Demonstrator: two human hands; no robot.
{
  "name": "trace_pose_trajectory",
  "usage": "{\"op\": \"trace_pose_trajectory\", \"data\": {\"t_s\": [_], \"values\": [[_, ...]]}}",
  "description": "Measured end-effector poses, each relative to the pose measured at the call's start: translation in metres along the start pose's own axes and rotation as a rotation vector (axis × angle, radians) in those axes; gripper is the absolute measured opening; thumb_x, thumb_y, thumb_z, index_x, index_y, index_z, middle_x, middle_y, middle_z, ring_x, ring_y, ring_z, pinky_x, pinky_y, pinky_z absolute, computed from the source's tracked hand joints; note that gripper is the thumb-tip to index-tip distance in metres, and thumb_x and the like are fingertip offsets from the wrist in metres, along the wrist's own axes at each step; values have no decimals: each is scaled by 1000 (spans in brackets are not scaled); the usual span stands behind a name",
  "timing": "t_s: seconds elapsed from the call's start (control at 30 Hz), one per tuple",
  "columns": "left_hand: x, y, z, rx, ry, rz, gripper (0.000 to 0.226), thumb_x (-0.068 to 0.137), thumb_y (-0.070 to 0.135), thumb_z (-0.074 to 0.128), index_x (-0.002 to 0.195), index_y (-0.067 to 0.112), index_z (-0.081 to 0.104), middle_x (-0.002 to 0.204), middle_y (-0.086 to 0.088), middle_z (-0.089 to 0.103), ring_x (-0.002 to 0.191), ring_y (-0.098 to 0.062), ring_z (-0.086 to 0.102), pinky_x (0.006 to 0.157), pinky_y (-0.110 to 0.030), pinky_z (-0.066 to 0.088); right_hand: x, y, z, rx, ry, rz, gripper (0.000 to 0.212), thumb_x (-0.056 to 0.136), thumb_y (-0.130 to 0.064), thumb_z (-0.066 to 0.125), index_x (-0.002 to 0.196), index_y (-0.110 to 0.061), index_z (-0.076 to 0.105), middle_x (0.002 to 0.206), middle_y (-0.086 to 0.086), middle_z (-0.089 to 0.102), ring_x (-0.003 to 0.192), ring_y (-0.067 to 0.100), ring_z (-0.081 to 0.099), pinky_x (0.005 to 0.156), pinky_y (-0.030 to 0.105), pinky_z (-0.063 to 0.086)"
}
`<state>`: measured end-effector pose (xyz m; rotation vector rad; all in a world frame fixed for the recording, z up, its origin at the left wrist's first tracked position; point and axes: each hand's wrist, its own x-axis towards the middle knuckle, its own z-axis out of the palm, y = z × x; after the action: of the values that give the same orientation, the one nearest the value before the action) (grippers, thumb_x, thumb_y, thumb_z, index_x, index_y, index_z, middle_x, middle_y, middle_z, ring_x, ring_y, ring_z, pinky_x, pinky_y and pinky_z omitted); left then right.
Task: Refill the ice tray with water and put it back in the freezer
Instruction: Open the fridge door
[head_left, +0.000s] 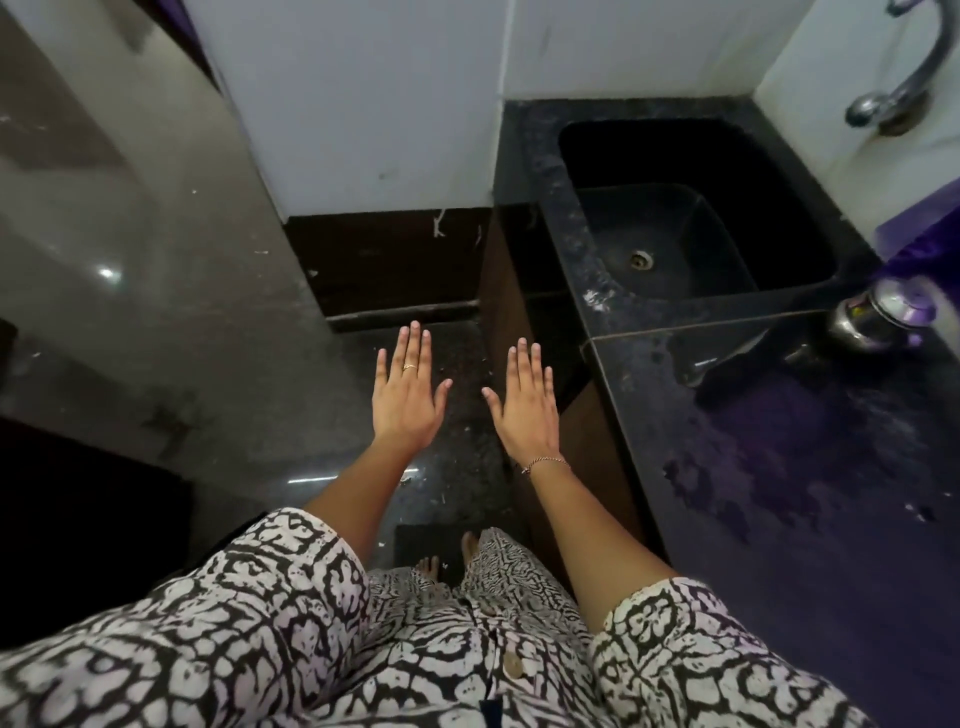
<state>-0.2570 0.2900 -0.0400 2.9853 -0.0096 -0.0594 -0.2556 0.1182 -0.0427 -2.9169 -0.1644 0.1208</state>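
Observation:
My left hand (408, 392) and my right hand (524, 408) are stretched out side by side over the dark floor, palms down with fingers straight, holding nothing. A ring sits on my left hand and a thin bracelet circles my right wrist. To the right, a black sink (826, 218) is set into a dark stone counter (779, 467), with a chrome tap (904, 78) on the white wall above it. No ice tray or freezer is in view.
A steel pot (878, 317) stands on the counter at the right edge, next to something purple (924, 239). A white wall panel (363, 104) rises ahead. The glossy floor (156, 312) spreads to the left. The counter's front edge runs close beside my right arm.

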Motion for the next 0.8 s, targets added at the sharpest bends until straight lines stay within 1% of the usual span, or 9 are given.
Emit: {"op": "trace_pose_trajectory", "data": {"t_s": [0.1,0.17,0.33,0.43,0.8], "values": [[-14,-4,-3,13,13,-56,70,99,49,21,151,10,-6,160,-6,-11,147,-17,-13,121,-42,-3,0,-7,2,-52,-49,-133,70,99,-50,25,151,-9,1,160,7,-7,147,20,-12,119,37,-5],[-23,-10,-7,11,16,-123,70,100,49,21,151,10,-7,160,-6,-12,147,-17,-13,121,-41,-4,2,-13,3,-70,-80,-208,70,99,-49,26,151,-9,0,160,8,-7,147,20,-12,119,37,-6],[-54,-22,-4,6,19,-266,71,100,49,21,151,8,-5,161,-7,-10,148,-17,-11,120,-40,-5,7,-33,9,-41,-105,-316,70,99,-49,26,151,-8,2,160,7,-7,147,21,-11,120,38,-3],[-72,-25,-1,-4,9,-354,71,99,49,20,151,8,-6,160,-7,-11,148,-17,-11,120,-41,-4,4,-40,17,-24,-151,-386,71,99,-49,27,151,-8,3,160,8,-6,147,21,-11,121,40,-1],[-123,-57,0,3,16,-616,72,99,49,23,151,8,-4,161,-6,-10,148,-17,-9,120,-40,-3,-3,-98,40,-40,-231,-624,70,99,-48,28,151,-8,2,160,7,-6,147,20,-13,117,36,-8]]}}
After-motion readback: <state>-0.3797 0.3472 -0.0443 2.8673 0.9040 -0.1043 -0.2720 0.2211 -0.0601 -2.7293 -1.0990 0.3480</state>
